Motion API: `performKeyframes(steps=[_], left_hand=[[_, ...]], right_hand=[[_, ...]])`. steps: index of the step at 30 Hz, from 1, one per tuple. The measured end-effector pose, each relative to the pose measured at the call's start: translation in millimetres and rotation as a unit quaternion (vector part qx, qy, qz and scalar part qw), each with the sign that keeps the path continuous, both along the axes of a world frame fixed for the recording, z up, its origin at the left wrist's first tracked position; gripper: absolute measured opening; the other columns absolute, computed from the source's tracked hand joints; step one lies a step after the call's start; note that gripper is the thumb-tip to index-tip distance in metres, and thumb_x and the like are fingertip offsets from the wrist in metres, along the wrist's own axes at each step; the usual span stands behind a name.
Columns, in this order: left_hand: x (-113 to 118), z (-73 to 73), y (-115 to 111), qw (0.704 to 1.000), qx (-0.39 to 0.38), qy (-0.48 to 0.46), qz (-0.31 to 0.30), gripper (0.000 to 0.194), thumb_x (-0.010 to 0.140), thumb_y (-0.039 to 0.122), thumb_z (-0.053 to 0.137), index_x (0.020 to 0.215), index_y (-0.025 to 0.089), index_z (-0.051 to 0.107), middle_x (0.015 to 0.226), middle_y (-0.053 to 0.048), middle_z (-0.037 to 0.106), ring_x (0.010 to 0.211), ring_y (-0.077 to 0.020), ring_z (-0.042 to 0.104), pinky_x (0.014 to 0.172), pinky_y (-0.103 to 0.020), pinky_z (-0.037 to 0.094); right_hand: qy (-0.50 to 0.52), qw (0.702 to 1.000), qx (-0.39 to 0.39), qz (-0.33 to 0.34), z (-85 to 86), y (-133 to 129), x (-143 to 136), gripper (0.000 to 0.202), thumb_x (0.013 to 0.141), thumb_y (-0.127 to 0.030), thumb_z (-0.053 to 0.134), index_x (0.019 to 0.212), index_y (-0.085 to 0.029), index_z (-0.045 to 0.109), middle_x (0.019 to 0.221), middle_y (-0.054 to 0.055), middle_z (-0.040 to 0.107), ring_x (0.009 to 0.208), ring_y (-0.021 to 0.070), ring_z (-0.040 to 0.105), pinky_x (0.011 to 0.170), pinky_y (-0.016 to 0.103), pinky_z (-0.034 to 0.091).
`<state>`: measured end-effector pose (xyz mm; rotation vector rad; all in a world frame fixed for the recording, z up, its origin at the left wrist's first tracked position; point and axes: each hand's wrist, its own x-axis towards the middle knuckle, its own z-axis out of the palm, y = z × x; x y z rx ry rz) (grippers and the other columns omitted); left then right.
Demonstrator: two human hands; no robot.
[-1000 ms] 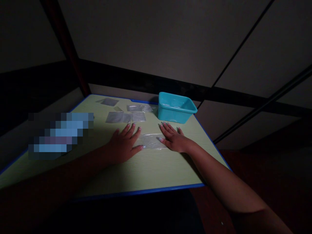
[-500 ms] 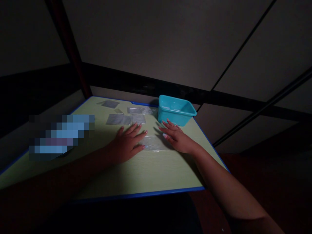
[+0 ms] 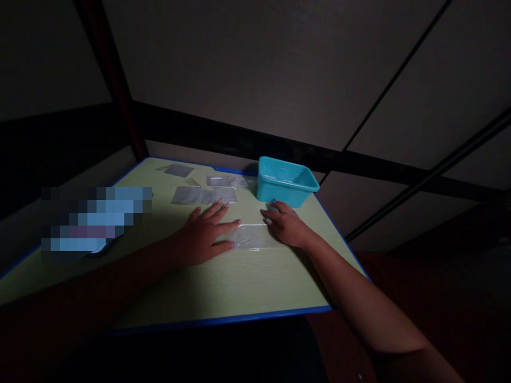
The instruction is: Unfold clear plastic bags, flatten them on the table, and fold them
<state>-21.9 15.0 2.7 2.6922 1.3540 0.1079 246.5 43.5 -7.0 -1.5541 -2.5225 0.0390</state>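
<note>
A clear plastic bag [image 3: 255, 238] lies flat on the table between my two hands. My left hand [image 3: 205, 234] rests at the bag's left end, its fingers spread and its thumb and index tips on the plastic. At the right end is my right hand [image 3: 286, 226], palm down over the bag with the fingers stretched out and a little bent. Neither hand grips anything. Part of the bag's right end is hidden beneath the right hand.
A turquoise plastic basin [image 3: 285, 189] stands at the back right, just beyond my right hand. Several clear plastic bags, among them a crumpled bag [image 3: 227, 181] and a flat bag [image 3: 187, 195], lie behind my left hand. A blurred-out bluish object [image 3: 99, 221] is at the left of the blue-edged table [image 3: 223, 292].
My right hand has come down onto the plastic bag, its fingers lower and less spread. My left thumb and index finger have dropped slightly onto the bag's left end.
</note>
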Motion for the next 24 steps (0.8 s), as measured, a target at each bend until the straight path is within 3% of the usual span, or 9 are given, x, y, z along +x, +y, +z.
performKeyframes(steps=[5,12,20,24], left_hand=[[0.0,-1.5,2.9,0.999,0.037,-0.034,-0.010,0.052,0.091,0.050,0.042,0.140,0.034,0.038,0.154,-0.008,0.016,0.141,-0.0352,0.009,0.105,-0.057,0.022],[-1.3,-4.1,4.3,1.000,-0.007,0.000,-0.012,0.055,0.089,0.048,0.046,0.142,0.037,0.033,0.155,-0.009,0.012,0.141,-0.0370,0.004,0.104,-0.061,0.019],[-1.0,3.5,0.8,0.995,-0.070,0.018,-0.063,0.053,0.090,0.046,0.047,0.141,0.041,0.032,0.155,-0.008,0.007,0.141,-0.0354,0.001,0.104,-0.063,0.016],[-1.7,4.7,0.1,0.993,-0.071,0.007,-0.095,0.053,0.089,0.048,0.049,0.139,0.042,0.034,0.155,-0.007,0.007,0.141,-0.0343,0.001,0.105,-0.063,0.013]], right_hand=[[0.016,0.999,0.023,0.027,5.0,-1.6,-1.5,0.039,0.090,-0.028,0.045,0.126,-0.019,0.056,0.128,0.016,0.050,0.123,0.0277,0.039,0.100,0.045,0.033],[0.026,0.999,0.028,0.006,12.5,-4.5,-3.8,0.036,0.092,-0.026,0.043,0.122,-0.016,0.059,0.097,0.012,0.060,0.091,0.0222,0.051,0.083,0.033,0.040],[0.044,0.999,0.000,0.000,12.3,-5.1,-2.3,0.039,0.090,-0.017,0.042,0.126,-0.020,0.057,0.102,0.010,0.063,0.095,0.0209,0.055,0.084,0.029,0.042],[0.026,0.999,-0.007,-0.041,9.8,-3.0,0.1,0.038,0.090,-0.022,0.042,0.125,-0.018,0.057,0.108,0.013,0.064,0.097,0.0228,0.057,0.085,0.030,0.042]])
